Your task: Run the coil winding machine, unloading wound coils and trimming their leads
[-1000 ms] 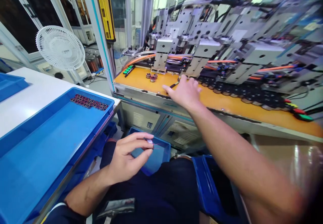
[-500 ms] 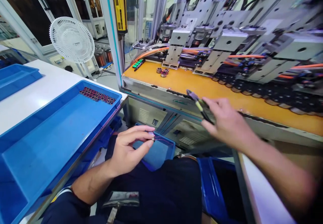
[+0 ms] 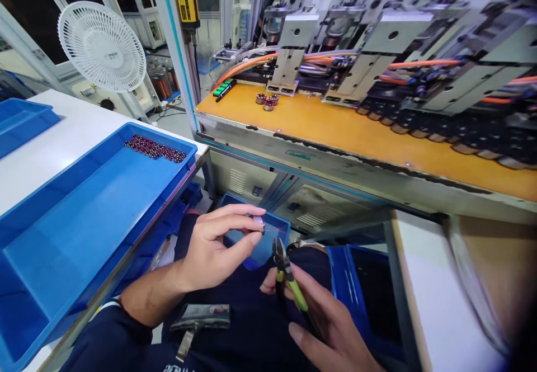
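Observation:
Between the thumb and fingers of my left hand (image 3: 220, 242) is a small wound coil part (image 3: 262, 227), mostly covered by the fingertips. Thin reddish wires (image 3: 274, 230) stick out from it to the right. My right hand (image 3: 335, 321) is wrapped round a pair of wire cutters (image 3: 291, 279) with yellow-green and black handles. Their jaws point up and stand slightly apart, just below and to the right of the coil part, without touching it. Below the coil part is a blue bin (image 3: 279, 221), partly hidden by my hands.
A large blue tray (image 3: 84, 215) at left holds many small coil parts (image 3: 155, 149) in its far corner. Several wound rings (image 3: 267, 102) and a black pen (image 3: 224, 92) lie on the orange bench (image 3: 310, 123) below the machine heads (image 3: 289, 53). A white fan (image 3: 103, 46) stands behind.
My right hand has come down and left from the bench edge, bringing the wire cutters near the coil part. My left hand keeps its grip, almost still. The view has shifted slightly.

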{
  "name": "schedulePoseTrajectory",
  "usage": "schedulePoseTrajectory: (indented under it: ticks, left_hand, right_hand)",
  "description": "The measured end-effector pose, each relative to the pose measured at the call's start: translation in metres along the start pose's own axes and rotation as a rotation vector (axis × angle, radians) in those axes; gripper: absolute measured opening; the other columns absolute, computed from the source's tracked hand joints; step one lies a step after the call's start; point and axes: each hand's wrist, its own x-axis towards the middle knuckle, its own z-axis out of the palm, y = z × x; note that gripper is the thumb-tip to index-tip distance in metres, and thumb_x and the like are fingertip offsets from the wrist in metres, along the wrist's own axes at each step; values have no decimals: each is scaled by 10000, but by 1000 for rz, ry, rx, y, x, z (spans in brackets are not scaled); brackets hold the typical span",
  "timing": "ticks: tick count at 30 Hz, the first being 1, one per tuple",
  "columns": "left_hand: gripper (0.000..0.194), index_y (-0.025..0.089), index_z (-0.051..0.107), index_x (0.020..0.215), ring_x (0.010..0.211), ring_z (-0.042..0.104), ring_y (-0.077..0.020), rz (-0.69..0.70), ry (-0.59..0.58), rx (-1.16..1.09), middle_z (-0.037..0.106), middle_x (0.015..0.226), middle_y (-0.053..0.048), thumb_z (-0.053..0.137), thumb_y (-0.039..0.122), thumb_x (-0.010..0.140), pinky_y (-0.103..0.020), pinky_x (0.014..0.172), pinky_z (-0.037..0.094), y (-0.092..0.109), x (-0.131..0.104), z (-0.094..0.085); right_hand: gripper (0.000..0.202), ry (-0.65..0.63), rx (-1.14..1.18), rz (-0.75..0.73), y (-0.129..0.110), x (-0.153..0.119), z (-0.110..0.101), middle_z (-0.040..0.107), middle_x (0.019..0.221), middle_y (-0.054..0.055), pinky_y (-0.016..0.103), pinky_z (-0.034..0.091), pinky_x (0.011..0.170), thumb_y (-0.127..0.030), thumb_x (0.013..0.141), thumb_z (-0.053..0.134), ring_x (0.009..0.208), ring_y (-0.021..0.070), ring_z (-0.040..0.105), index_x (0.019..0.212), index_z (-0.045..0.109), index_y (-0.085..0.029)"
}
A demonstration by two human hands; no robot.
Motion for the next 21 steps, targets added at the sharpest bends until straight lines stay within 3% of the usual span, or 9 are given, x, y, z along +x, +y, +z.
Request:
schedulePoseTrajectory:
  ticks: [9, 16, 21]
  left_hand:
    - [234, 135, 733, 952, 954, 710, -192, 5, -7, 21, 735, 1074, -130, 687, 9, 761, -318, 861, 576, -1, -2, -3]
    - [221, 146, 735, 949, 949, 712, -200, 2, -12, 25, 739, 1066, -129, 686, 26, 770, -338, 857, 589, -3, 0, -3]
    - [204, 155, 733, 950, 940, 714, -201, 2, -19, 33, 739, 1068, -127, 685, 50, 782, -344, 853, 595, -3, -1, -3]
  right_hand:
    - [655, 8, -36, -70, -11, 21, 2, 615, 1198, 55, 331, 498, 993, -93, 894, 517, 1043, 158, 641, 1450, 361, -402]
    - [658, 86, -23, -67, -18, 27, 5, 644, 1054, 52, 265, 577, 785, -46, 851, 536, 833, 135, 662, 1401, 453, -398]
    - [542, 127, -102, -92, -18, 28, 6, 658, 896, 35, 247, 572, 692, -100, 871, 557, 690, 118, 629, 1347, 538, -357]
